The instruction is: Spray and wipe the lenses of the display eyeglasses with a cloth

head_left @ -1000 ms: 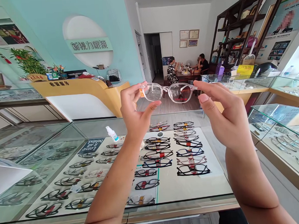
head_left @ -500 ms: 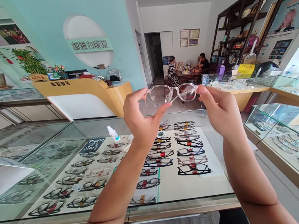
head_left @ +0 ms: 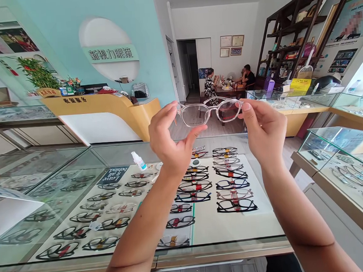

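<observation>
Clear-framed eyeglasses point(head_left: 212, 108) are held up in front of me, above the glass counter. My left hand point(head_left: 171, 140) has its fingers at the left hinge and its thumb near the lower rim of the left lens, with a wide gap between them. At the opposite hinge, my right hand point(head_left: 265, 128) pinches the frame between thumb and fingers. One temple arm shows above the lenses; part of the other is hidden behind my left fingers. Below, rows of eyeglasses point(head_left: 236, 205) lie in the display case point(head_left: 233, 231), partly covered by my left forearm.
A small white bottle point(head_left: 139, 161) stands on the counter glass. To the right is another glass showcase point(head_left: 339, 159). A wooden reception desk point(head_left: 106, 112) stands across the aisle. Two people point(head_left: 211, 85) sit at a far table beside a dark shelf point(head_left: 289, 35).
The eyeglasses have tilted: a temple arm that crossed low behind the lenses now rises above them. Both hands keep their hold, and the right wrist has turned slightly.
</observation>
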`<state>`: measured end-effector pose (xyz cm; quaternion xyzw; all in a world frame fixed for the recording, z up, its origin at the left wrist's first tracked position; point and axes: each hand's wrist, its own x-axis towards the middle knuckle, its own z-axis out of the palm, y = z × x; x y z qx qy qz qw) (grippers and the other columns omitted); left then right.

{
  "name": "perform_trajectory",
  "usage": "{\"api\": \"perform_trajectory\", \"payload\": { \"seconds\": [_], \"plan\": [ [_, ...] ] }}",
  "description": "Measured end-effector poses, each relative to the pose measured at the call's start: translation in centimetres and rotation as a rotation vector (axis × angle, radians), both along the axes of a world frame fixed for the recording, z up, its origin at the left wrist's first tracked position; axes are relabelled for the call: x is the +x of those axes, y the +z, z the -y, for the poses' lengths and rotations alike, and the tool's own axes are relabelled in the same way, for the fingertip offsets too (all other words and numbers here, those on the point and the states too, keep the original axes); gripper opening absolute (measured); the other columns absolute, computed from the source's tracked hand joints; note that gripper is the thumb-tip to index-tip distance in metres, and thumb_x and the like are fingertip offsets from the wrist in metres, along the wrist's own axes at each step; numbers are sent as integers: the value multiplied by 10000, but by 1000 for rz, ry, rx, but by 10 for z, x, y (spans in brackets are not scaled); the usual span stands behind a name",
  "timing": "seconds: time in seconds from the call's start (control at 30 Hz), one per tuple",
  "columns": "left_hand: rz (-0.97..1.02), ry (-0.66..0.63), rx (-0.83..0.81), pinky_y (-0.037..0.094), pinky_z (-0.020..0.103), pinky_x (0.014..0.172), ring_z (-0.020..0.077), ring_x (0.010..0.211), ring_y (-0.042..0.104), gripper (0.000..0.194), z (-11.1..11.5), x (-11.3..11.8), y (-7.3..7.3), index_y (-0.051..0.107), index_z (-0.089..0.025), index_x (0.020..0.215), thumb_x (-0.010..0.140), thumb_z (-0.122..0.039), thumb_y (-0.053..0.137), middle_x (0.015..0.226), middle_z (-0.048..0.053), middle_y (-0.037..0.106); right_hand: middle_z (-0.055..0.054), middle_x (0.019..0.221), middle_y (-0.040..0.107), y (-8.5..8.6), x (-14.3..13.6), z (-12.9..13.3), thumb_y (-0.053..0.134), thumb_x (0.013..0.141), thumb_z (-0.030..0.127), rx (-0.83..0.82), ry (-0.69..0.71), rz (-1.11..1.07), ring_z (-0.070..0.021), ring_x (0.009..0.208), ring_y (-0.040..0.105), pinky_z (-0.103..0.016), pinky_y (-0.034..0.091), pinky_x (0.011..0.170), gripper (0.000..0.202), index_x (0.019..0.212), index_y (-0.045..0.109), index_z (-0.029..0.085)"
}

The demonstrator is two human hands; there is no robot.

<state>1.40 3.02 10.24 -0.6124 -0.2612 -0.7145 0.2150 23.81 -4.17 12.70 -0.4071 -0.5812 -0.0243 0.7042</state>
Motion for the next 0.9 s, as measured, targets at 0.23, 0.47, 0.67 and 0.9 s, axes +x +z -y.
{"api": "perform_trajectory", "payload": {
  "seconds": [0.23,0.47,0.67,0.9],
  "plan": [
    [-18,-118,-94,643,594,1147,382,1425,735,925,-11,6,0,497,-331,1572,855,-745,909,1496,171,724,-127,1299,814,-3,-18,1,535,1159,540,80,28,-88,-284,1176,791,-413,651,789,357,1264,768,290],
    [-21,-178,-91,648,606,1137,379,1407,756,970,-28,8,-4,444,-342,1575,840,-767,912,1483,174,724,-122,1304,780,-8,-29,-2,478,1182,505,144,-35,-4,-274,1228,768,-441,661,925,333,1282,719,300],
    [20,-88,-6,637,551,1135,346,1371,754,869,-17,7,-7,524,-300,1513,877,-779,870,1448,152,739,-128,1308,799,-8,-24,-17,524,1143,513,77,148,-165,-261,1233,792,-436,665,971,283,1196,680,283],
    [15,38,35,627,551,1107,345,1269,775,829,3,8,-4,625,-274,1412,807,-730,962,1327,122,788,-116,1237,834,-10,-18,-28,505,1121,536,-50,273,-278,-262,1218,819,-425,676,955,292,1109,652,284]
  ]
}}
